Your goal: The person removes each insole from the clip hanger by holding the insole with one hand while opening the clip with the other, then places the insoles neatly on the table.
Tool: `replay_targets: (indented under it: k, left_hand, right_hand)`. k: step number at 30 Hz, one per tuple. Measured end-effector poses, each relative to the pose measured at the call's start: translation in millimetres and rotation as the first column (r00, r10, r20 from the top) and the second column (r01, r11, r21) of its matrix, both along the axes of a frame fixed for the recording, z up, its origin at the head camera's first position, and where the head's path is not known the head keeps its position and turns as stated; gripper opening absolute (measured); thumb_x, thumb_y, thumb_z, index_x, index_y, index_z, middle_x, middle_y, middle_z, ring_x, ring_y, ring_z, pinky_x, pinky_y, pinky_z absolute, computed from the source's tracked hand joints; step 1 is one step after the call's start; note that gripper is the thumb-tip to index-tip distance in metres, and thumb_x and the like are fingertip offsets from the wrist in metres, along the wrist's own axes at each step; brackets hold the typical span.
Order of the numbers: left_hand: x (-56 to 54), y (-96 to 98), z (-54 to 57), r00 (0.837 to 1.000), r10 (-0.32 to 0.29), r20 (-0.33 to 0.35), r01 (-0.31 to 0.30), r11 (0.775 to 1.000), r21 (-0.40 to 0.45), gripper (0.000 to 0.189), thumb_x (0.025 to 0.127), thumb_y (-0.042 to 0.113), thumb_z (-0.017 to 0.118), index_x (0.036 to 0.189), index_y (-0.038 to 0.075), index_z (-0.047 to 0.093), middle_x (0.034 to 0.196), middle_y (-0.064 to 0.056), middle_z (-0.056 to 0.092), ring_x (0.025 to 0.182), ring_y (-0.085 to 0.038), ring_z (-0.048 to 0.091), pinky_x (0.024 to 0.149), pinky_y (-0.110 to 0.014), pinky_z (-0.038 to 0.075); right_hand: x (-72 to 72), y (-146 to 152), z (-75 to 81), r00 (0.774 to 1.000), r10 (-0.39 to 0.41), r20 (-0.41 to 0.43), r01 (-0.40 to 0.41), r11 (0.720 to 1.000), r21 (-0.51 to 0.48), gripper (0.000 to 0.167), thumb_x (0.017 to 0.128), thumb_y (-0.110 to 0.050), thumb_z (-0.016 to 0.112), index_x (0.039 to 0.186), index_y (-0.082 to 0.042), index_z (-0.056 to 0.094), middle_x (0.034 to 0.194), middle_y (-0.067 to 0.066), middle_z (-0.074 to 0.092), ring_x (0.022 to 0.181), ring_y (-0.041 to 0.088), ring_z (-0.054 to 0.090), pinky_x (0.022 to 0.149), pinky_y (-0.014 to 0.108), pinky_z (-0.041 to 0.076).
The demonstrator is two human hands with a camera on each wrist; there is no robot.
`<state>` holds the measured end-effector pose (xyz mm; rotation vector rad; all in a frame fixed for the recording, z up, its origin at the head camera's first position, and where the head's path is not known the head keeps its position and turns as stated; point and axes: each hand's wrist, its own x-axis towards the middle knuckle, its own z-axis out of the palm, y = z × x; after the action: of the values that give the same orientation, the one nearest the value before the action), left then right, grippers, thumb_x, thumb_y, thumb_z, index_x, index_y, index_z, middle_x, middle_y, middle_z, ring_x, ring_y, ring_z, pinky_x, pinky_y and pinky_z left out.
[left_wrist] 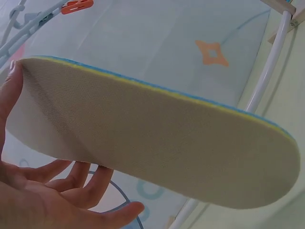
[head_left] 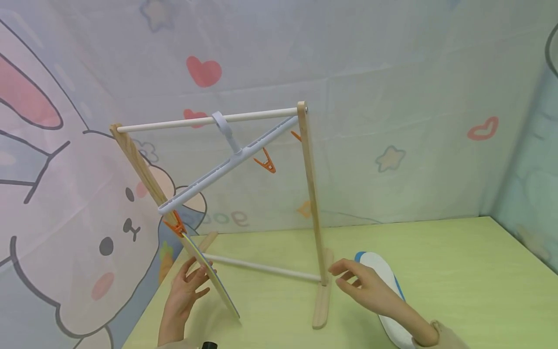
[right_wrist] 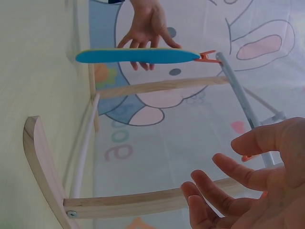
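A shoe insole, beige on one face and blue on the other, hangs from an orange clip at the near end of a white hanger. My left hand holds the insole loosely near its clipped end, thumb at one long edge. Its fingers reach across the other edge, and their tips are partly hidden in the left wrist view. Beside the right foot of the wooden rack, my right hand hovers with relaxed, spread fingers and nothing in them. A second insole, white with blue edging, lies beneath it on the table.
The hanger hooks over the rack's white top bar. Another orange clip hangs at its middle, and part of one more shows by the right post. A lower white bar joins the rack's feet. Behind stands a printed cloth.
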<state>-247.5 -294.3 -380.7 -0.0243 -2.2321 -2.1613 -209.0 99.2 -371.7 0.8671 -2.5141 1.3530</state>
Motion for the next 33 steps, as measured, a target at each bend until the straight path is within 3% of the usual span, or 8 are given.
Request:
replay_targets:
  k: [4,8,17,25,30,33]
  left_hand:
    - [-0.3,1.7,-0.1,0.999,-0.032,-0.012,0.032,0.999,0.005,0.059,0.091,0.02,0.05,0.137,0.007,0.016,0.092,0.025,0.06,0.093,-0.003,0.059,0.096,-0.064,0.029]
    - [0.0,2.2,-1.5,0.998,-0.065,-0.024,0.064,0.998,-0.009,0.047,0.09,0.018,0.05,0.131,0.012,0.028,0.096,0.022,0.061,0.094,-0.003,0.06,0.094,-0.06,0.035]
    - [-0.5,0.9,-4.8,0.989,-0.144,-0.022,0.143,0.989,-0.025,0.048,0.089,0.013,0.051,0.132,0.005,0.031,0.098,0.013,0.061,0.095,-0.008,0.06,0.092,-0.054,0.042]
    - [-1.8,0.4,-4.3,0.974,-0.224,-0.021,0.224,0.975,0.007,0.03,0.089,0.009,0.05,0.117,0.021,0.046,0.096,0.01,0.062,0.092,-0.009,0.06,0.088,-0.047,0.047]
    - [-1.0,1.6,-3.5,0.963,-0.269,-0.015,0.269,0.963,0.022,0.031,0.09,0.008,0.05,0.115,0.024,0.042,0.092,0.012,0.062,0.089,-0.007,0.061,0.087,-0.046,0.049]
    - [-0.6,2.0,-3.6,0.961,-0.275,0.004,0.275,0.961,0.025,0.037,0.089,0.007,0.05,0.12,0.02,0.035,0.093,0.012,0.062,0.088,-0.008,0.062,0.088,-0.047,0.048]
  right_hand:
    - [-0.6,-3,-0.5,1.0,0.006,-0.014,-0.006,1.0,0.004,0.017,0.09,-0.016,0.05,0.106,-0.012,0.056,0.106,0.005,0.061,0.087,0.011,0.059,0.065,0.019,0.047]
    - [-1.0,-7,-0.1,0.999,0.007,-0.034,-0.007,1.0,0.009,0.017,0.09,-0.014,0.051,0.105,-0.012,0.056,0.104,0.004,0.062,0.086,0.011,0.059,0.065,0.02,0.047]
    - [-3.7,-23,4.7,0.999,0.028,-0.028,-0.028,1.0,-0.003,0.019,0.09,-0.014,0.051,0.107,-0.009,0.056,0.105,0.006,0.061,0.088,0.014,0.058,0.067,0.02,0.047]
    - [-7.8,-40,14.1,0.998,0.056,-0.023,-0.057,0.998,-0.009,0.02,0.089,-0.014,0.051,0.108,-0.01,0.056,0.104,0.006,0.061,0.088,0.014,0.058,0.069,0.02,0.048]
    - [-10.4,-52,25.0,0.997,0.081,-0.003,-0.081,0.997,-0.007,0.021,0.09,-0.014,0.05,0.11,-0.01,0.055,0.107,0.008,0.061,0.091,0.019,0.059,0.071,0.022,0.048]
    - [-12.0,-58,30.4,0.995,0.095,-0.008,-0.095,0.995,-0.011,0.021,0.09,-0.014,0.049,0.11,-0.009,0.055,0.107,0.008,0.061,0.091,0.021,0.059,0.071,0.022,0.048]
